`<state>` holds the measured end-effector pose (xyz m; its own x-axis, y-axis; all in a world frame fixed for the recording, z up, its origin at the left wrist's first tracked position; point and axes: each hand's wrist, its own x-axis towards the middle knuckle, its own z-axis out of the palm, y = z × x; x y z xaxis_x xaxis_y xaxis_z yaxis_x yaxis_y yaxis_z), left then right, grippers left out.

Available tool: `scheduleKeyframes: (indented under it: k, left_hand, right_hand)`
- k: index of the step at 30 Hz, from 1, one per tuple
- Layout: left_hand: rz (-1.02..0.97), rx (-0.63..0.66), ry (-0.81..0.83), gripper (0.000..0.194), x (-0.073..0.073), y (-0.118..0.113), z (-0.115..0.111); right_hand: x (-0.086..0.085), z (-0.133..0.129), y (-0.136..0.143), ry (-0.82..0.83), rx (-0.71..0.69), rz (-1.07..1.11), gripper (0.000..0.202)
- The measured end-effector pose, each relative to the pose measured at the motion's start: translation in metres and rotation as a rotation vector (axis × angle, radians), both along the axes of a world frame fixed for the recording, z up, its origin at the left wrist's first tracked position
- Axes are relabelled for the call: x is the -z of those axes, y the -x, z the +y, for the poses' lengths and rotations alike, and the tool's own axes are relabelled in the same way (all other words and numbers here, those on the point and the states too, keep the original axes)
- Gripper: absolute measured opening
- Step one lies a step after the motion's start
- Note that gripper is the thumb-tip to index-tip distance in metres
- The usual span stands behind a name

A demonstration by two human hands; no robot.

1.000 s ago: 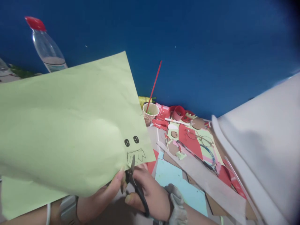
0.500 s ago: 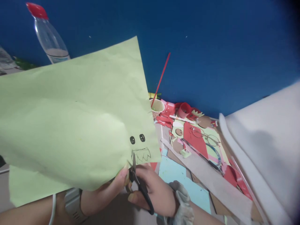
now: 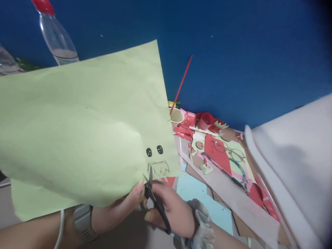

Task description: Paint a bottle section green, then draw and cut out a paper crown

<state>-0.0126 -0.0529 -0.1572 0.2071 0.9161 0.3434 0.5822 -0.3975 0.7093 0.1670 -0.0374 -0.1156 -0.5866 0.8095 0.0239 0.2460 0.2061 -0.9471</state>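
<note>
A large light green paper sheet (image 3: 85, 131) fills the left and middle of the view. Two black oval eyes and a zigzag-edged shape are drawn near its lower right corner. My left hand (image 3: 121, 211) pinches the sheet's lower edge, thumb on top, its other fingers mostly hidden. Black-handled scissors (image 3: 158, 207) are held in my right hand (image 3: 172, 207), fingers through the handles. One blade lies over the sheet at the left side of the zigzag drawing, and the blades look slightly apart.
A red-capped bottle (image 3: 58, 38) stands behind the sheet. Right of it, a paper cup (image 3: 177, 117) holds a red stick (image 3: 183, 81). Glasses (image 3: 228, 149), red and green paper scraps and light blue paper (image 3: 194, 186) lie at the right, beside a white object (image 3: 293, 155).
The sheet, both hands and the scissors appear slightly further right and up in view. The background has shifted a little too. Both grips stay the same.
</note>
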Motion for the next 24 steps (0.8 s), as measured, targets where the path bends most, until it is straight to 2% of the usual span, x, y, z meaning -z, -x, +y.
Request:
scheduleKeyframes:
  k: [4,8,11,13,19,24]
  left_hand:
    - [0.066,0.048,-0.125,0.023,-0.011,0.002,0.008]
    - [0.122,0.099,-0.189,0.025,-0.010,0.011,0.013]
    - [0.126,0.134,-0.148,0.024,-0.004,0.014,0.011]
    - [0.103,0.111,-0.089,0.024,-0.003,0.012,0.009]
    - [0.006,0.006,-0.102,0.032,-0.012,0.002,0.007]
    - [0.095,0.106,-0.085,0.024,-0.006,0.009,0.008]
  right_hand:
    - [0.002,-0.001,0.000,0.011,-0.002,-0.014,0.063]
    - [0.002,-0.001,-0.001,0.010,0.011,-0.019,0.064]
    - [0.002,0.000,-0.001,0.010,0.000,-0.014,0.064]
    - [0.002,0.000,-0.001,0.002,-0.020,-0.012,0.063]
    - [0.002,0.000,-0.001,-0.044,-0.029,-0.072,0.063]
    - [0.000,0.000,-0.001,-0.026,-0.023,-0.103,0.064]
